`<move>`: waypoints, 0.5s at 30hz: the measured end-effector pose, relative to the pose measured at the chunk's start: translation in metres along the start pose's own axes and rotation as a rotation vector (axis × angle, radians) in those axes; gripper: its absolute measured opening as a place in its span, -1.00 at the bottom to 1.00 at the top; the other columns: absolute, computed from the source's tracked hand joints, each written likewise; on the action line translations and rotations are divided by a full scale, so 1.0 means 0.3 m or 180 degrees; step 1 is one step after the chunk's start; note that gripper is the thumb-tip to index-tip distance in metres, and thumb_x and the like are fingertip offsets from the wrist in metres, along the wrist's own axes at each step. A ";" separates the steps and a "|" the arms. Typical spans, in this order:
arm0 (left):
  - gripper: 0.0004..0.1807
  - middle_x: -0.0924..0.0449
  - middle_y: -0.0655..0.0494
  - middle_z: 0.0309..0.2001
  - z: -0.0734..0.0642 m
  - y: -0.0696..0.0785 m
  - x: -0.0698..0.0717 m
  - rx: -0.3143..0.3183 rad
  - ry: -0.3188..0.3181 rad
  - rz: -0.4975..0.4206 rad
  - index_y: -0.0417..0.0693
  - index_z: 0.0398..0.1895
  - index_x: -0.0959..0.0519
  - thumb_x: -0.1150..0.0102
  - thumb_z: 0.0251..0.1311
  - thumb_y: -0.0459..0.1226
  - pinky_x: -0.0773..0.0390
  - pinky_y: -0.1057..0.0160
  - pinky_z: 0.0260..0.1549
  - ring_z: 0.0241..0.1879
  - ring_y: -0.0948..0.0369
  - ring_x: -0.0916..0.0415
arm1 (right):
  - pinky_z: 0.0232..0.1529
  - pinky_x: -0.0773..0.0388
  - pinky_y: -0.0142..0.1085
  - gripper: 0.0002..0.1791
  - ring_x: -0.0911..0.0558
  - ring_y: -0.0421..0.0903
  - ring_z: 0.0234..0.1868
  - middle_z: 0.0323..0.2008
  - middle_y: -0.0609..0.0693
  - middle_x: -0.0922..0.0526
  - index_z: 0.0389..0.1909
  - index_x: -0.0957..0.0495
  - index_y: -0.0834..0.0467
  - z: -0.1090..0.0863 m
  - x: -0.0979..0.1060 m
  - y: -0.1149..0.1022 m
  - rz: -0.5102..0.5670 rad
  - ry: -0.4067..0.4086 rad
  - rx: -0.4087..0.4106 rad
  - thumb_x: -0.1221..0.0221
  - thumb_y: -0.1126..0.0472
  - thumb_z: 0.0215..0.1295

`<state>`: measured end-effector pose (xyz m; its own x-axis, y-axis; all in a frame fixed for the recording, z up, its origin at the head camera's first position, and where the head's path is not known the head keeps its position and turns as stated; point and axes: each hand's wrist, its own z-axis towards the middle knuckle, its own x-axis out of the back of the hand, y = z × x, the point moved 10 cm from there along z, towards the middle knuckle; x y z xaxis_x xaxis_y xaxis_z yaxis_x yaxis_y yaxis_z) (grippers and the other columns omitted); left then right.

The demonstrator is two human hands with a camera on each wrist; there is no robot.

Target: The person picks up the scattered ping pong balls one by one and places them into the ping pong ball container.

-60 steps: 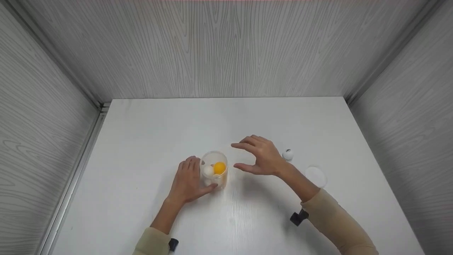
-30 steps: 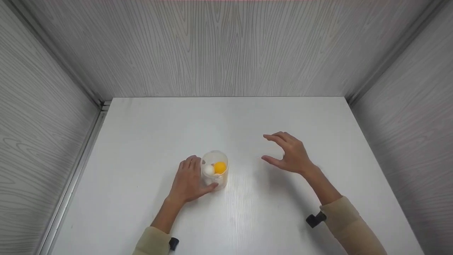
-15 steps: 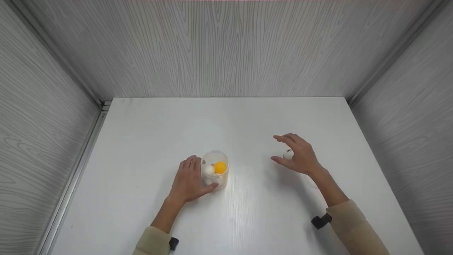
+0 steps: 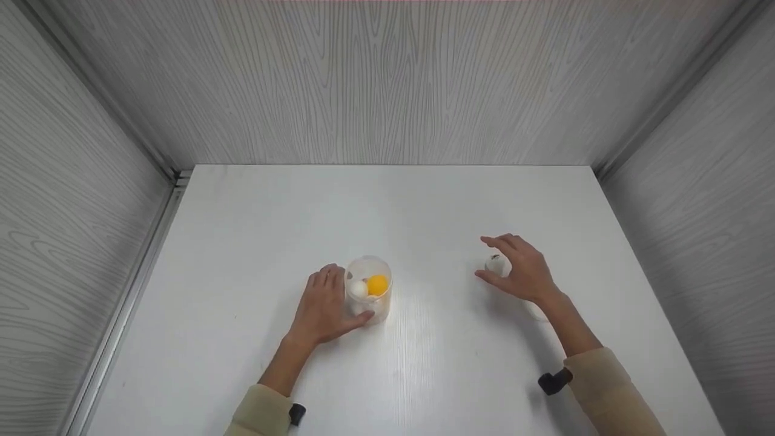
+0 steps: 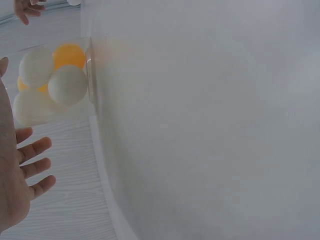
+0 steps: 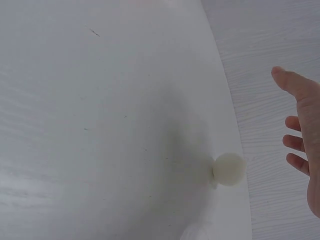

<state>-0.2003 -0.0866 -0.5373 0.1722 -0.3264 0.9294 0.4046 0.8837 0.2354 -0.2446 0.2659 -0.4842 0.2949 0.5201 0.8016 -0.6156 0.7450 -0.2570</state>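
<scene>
My left hand (image 4: 321, 309) holds a clear plastic jar (image 4: 382, 307) upright on the table, thumb across its near side and fingers along its left. The jar has no lid on it. Inside, orange balls (image 5: 70, 55) and white balls (image 5: 68, 86), like table tennis balls, are stacked. My right hand (image 4: 522, 269) hovers at the right with thumb and fingers spread apart. A loose white ball (image 4: 495, 264) with a dark print shows between that thumb and fingers in the head view; the right wrist view has the ball (image 6: 229, 169) apart from the hand.
A clear round lid (image 4: 537, 311) lies on the white table (image 4: 424, 375) beneath my right wrist, mostly hidden by it. Grey wood-grain panels (image 4: 387, 85) enclose the table at the back and both sides.
My right hand has moved from beside the jar rightward to the loose ball, its fingers still spread. My left hand and the jar have stayed in place.
</scene>
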 end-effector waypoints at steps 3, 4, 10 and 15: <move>-0.03 -0.59 -0.16 0.14 0.001 0.001 -0.001 0.0006 -0.0010 -0.0001 -0.23 0.22 -0.44 -0.27 0.07 0.39 -0.57 -0.04 0.25 0.19 -0.06 -0.51 | -0.07 -0.73 -0.02 -0.28 -0.74 0.08 -0.03 -0.04 0.08 -0.75 0.23 -0.66 0.12 -0.016 -0.011 0.028 -0.0018 -0.0010 -0.0051 -0.59 -0.04 0.04; -0.04 -0.59 -0.16 0.14 0.000 0.001 -0.001 0.0010 -0.0011 0.0003 -0.23 0.22 -0.44 -0.27 0.07 0.39 -0.58 -0.04 0.24 0.19 -0.05 -0.51 | -0.07 -0.72 -0.02 -0.28 -0.74 0.08 -0.03 -0.04 0.07 -0.75 0.23 -0.65 0.12 -0.020 -0.015 0.036 -0.0024 -0.0025 -0.0073 -0.59 -0.04 0.04; -0.06 -0.58 -0.14 0.12 -0.001 0.003 0.005 0.0010 0.0006 0.0028 -0.21 0.21 -0.43 -0.28 0.07 0.38 -0.58 -0.01 0.22 0.17 -0.04 -0.50 | -0.06 -0.73 -0.01 -0.27 -0.74 0.08 -0.01 -0.02 0.07 -0.75 0.25 -0.64 0.10 -0.036 -0.026 0.067 -0.0028 -0.0092 -0.0185 -0.60 -0.03 0.04; -0.08 -0.58 -0.13 0.12 0.000 0.004 0.010 0.0010 0.0013 -0.0008 -0.19 0.19 -0.44 -0.30 0.05 0.37 -0.57 -0.04 0.27 0.19 -0.05 -0.51 | -0.09 -0.73 -0.01 -0.28 -0.73 0.10 -0.04 -0.04 0.09 -0.74 0.24 -0.64 0.11 -0.043 -0.028 0.078 -0.0072 -0.0107 -0.0202 -0.60 -0.02 0.04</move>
<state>-0.1993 -0.0864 -0.5343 0.1749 -0.3300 0.9276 0.4021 0.8839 0.2387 -0.2522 0.2844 -0.5038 0.2828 0.4894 0.8249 -0.5612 0.7819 -0.2715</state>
